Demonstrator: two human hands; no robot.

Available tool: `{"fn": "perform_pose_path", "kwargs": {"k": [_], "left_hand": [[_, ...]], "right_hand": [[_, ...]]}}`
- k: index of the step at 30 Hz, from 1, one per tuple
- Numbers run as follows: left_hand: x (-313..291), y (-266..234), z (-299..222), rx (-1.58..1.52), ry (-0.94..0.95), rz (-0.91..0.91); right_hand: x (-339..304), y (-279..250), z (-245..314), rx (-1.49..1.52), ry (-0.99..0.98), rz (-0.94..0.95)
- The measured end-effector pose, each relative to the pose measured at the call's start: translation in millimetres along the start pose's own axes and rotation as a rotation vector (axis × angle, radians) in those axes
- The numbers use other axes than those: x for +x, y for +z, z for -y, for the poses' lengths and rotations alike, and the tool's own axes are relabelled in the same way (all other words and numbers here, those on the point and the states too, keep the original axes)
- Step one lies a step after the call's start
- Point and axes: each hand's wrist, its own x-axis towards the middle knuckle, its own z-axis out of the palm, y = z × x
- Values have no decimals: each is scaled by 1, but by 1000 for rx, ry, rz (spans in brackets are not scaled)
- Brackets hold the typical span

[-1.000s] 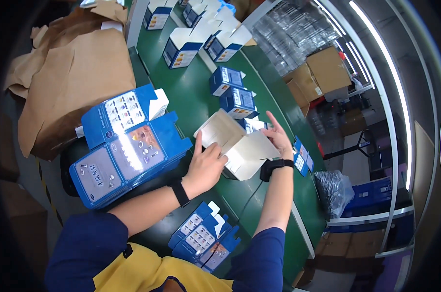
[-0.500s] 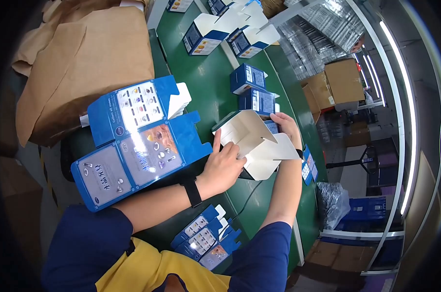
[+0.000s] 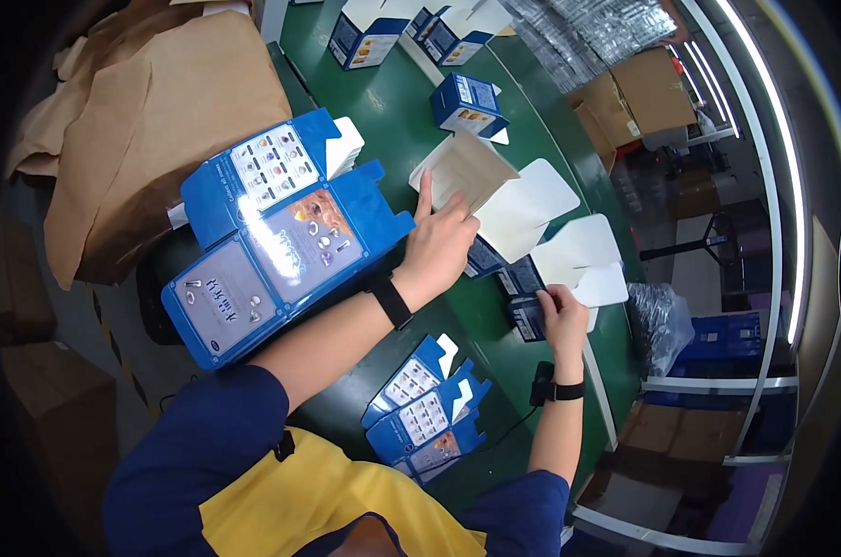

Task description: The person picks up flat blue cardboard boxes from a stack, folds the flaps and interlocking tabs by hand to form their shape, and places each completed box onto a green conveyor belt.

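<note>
My left hand point(image 3: 439, 243) is on an open blue carton point(image 3: 462, 172) with a pale inside, its raised flaps point(image 3: 532, 209) spreading right. One finger stretches along the carton's left side and the others bend over its near edge. Further right, my right hand point(image 3: 564, 323) has thumb and fingers closed at the near side of a second open carton point(image 3: 576, 251), whose white flaps stand up. A small dark blue box part point(image 3: 525, 317) shows beside those fingertips; whether it belongs to that carton I cannot tell. My right palm hides some of it.
Flat printed blue cartons point(image 3: 300, 246) lie stacked at left, beside brown paper point(image 3: 170, 130). More flat cartons point(image 3: 425, 413) lie near my body. A closed-looking blue box point(image 3: 467, 102) and open cartons point(image 3: 369, 37) stand farther along the green table point(image 3: 383, 116). A thin cable runs near my right wrist.
My right hand has left the first carton's far side and moved nearer me, to a second open carton now standing beside it. My left hand stays at the first carton. The view has shifted.
</note>
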Motion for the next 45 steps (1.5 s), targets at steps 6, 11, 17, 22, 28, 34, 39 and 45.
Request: {"fn": "perform_pose_path", "kwargs": {"k": [6, 11, 17, 22, 28, 34, 39, 45], "left_hand": [[36, 22, 6, 175, -37, 18], [34, 46, 4, 209, -55, -86], [43, 55, 0, 160, -56, -238], [55, 50, -3, -24, -156, -172], [67, 36, -7, 55, -292, 100], [51, 42, -10, -26, -151, -176], [27, 29, -28, -57, -93, -155], [-6, 17, -49, -120, -81, -9]], "right_hand": [[3, 17, 0, 48, -103, 44], [14, 26, -4, 2, -153, 78], [9, 22, 11, -146, -241, 170], [9, 24, 10, -116, -164, 181], [24, 13, 0, -34, -253, 230], [38, 10, -2, 18, -163, 184], [36, 11, 6, 97, -153, 202], [36, 15, 16, 61, -184, 191]]}}
